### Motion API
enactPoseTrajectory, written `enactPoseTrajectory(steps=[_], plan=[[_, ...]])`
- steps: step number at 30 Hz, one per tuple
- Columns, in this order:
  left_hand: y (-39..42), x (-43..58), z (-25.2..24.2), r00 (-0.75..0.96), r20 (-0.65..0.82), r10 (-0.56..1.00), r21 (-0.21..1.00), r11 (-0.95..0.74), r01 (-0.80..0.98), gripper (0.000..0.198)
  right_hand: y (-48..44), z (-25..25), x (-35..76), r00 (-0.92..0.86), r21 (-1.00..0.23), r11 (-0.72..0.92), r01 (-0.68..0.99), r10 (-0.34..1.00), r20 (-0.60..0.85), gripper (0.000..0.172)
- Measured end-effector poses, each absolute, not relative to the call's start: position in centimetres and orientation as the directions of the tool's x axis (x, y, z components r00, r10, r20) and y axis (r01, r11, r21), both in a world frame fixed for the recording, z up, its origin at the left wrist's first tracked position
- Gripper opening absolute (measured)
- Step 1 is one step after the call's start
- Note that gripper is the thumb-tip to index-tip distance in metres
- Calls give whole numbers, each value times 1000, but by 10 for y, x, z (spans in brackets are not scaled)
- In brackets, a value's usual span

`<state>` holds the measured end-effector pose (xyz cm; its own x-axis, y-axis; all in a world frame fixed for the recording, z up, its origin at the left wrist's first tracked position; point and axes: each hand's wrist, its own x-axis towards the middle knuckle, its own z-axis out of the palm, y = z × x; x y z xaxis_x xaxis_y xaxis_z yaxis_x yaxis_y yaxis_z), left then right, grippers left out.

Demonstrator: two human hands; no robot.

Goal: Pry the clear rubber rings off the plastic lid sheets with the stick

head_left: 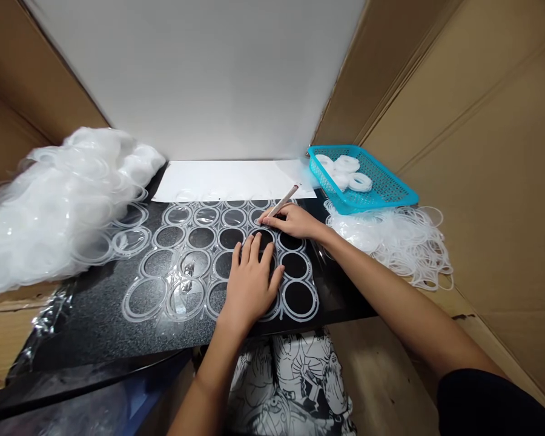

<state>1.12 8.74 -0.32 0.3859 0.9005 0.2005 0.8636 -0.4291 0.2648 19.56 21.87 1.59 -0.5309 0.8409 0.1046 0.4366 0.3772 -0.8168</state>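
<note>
The right hand (pixel 297 220) pinches a pen-like tool (pixel 284 200) at the ring sheet (pixel 216 239), which reaches near the front edge of the counter (pixel 95 333); the left hand (pixel 251 281) rests on it, fingers apart

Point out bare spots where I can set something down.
Bare: countertop at front left, between white pile and ring sheet; the paper strip between sheet and panel. Crowded: the sheet around left hand and right hand; loose rings in front of blue basket.
</note>
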Motion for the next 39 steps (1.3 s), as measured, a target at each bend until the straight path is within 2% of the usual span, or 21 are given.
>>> enactPoseTrajectory(steps=[6,8,10,13,16,19,23,28,30,32,35,39], plan=[[88,12,-3,382,199,902,283,-426,859,53,219,18,195,-535,-778,412,475,837,116,24],[87,13,-4,381,200,903,286,-425,859,53,216,16,194,-554,-733,474,488,817,159,24],[86,14,-5,383,196,903,283,-426,859,53,210,13,193,-598,-616,590,521,768,230,26],[85,15,-6,390,178,904,271,-426,863,54,201,11,189,-672,-355,726,589,684,285,31],[86,15,-5,400,158,903,265,-429,864,57,202,14,184,-638,-197,707,679,701,318,36],[86,13,-4,411,149,899,263,-437,860,57,221,24,182,-506,-157,596,787,770,389,38],[85,12,-4,408,173,896,278,-442,853,56,259,42,181,-329,-212,458,863,828,453,38],[85,9,3,397,206,894,392,-447,804,51,275,52,162,-154,-414,388,824,856,494,36],[86,4,9,385,246,890,463,-456,760,49,267,47,150,-249,-528,464,711,869,428,32],[86,-5,14,354,284,891,482,-452,750,46,255,39,140,-419,-640,522,564,849,323,27],[86,-21,12,295,265,918,400,-383,833,44,239,23,133,-536,-759,483,437,817,211,24],[84,-36,1,288,188,939,297,-334,894,49,232,11,134,-559,-815,425,394,815,154,23]])
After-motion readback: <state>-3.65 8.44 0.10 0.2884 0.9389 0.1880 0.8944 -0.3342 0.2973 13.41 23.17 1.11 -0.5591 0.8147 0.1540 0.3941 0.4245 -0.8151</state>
